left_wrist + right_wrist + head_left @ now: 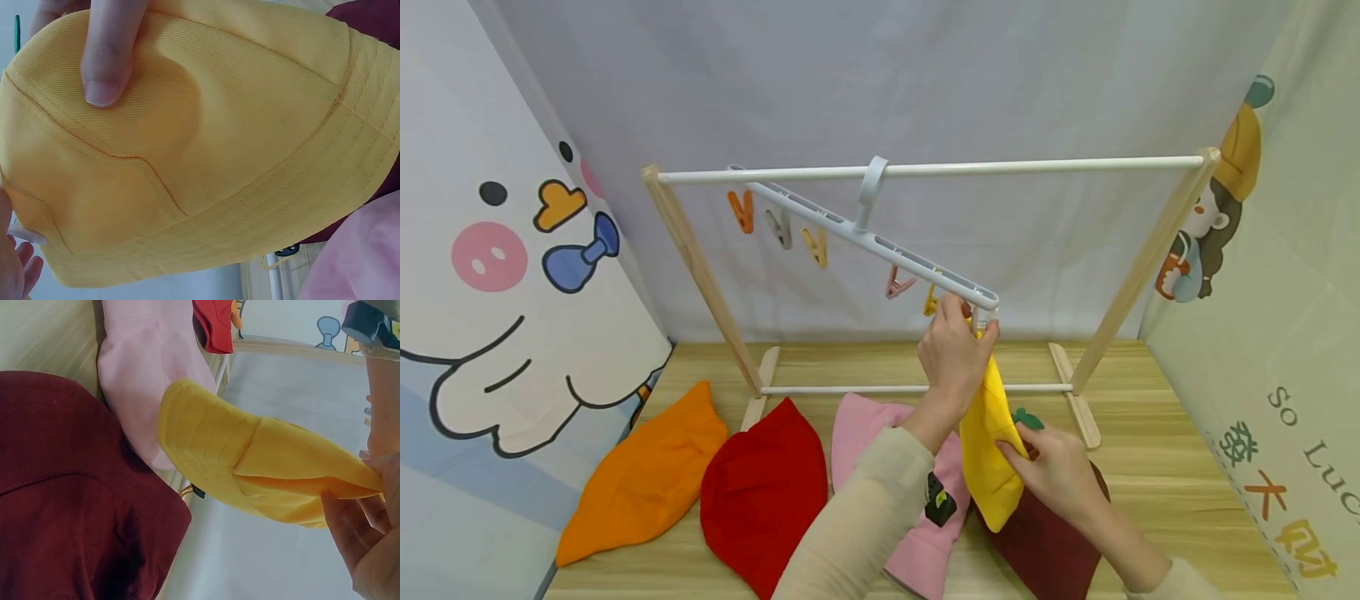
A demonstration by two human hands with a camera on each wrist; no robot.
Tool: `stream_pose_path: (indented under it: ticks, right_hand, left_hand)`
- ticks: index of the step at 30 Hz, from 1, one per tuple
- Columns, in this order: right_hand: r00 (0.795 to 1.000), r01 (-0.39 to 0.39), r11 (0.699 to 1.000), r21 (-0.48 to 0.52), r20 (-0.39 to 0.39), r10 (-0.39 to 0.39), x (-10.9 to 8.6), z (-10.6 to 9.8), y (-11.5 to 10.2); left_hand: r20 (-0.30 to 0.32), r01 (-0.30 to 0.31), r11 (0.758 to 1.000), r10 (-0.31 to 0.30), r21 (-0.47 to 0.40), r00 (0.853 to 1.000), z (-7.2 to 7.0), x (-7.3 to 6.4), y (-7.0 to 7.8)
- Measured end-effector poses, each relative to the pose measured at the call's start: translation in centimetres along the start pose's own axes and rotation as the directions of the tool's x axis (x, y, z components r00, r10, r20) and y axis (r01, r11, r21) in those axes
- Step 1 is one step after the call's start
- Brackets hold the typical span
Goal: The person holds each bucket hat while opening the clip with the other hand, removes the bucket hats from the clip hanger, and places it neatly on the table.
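Observation:
A yellow bucket hat [988, 450] hangs below the near end of a pale grey clip hanger [925, 268]. My left hand [953, 350] pinches the white clip [983, 319] at that end, where the top of the hat meets it. Lower down, my right hand [1060, 471] holds the hat between thumb and fingers, beside a green leaf [1028, 418]. In the left wrist view a thumb [106, 75] presses into the yellow cloth, with the white clip [26, 235] at the hat's edge. The right wrist view shows the hat folded flat, its brim pointing away from the fingers.
The hanger hooks over the white rail [1037, 168] of a wooden rack; several coloured clips dangle from it. On the table [1157, 500] lie an orange hat [643, 483], a red hat [763, 492], a pink hat [868, 425] and a maroon hat [1048, 542].

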State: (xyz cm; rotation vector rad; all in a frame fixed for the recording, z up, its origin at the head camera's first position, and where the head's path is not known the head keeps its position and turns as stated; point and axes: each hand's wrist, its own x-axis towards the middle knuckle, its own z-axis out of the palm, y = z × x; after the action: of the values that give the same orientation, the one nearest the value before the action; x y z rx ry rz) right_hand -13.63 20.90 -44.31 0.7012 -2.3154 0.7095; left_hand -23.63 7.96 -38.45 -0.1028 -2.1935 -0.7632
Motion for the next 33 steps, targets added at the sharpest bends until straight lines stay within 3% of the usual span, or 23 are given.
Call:
stream_pose_path:
  ticks: [9, 33]
  right_hand:
    - [0.998, 0.065, 0.998, -0.009, -0.008, -0.065, 0.0, 0.0, 0.01]
    - [1.0, 0.001, 1.0, -0.024, 0.017, 0.0, -0.46, 0.3, 0.22]
  left_hand:
    - [0.013, -0.012, 1.0, 0.012, -0.008, 1.0, 0.17, 0.03, 0.3]
    - [-0.056, -0.14, 0.99, 0.139, -0.011, 0.989, 0.32, -0.32, -0.36]
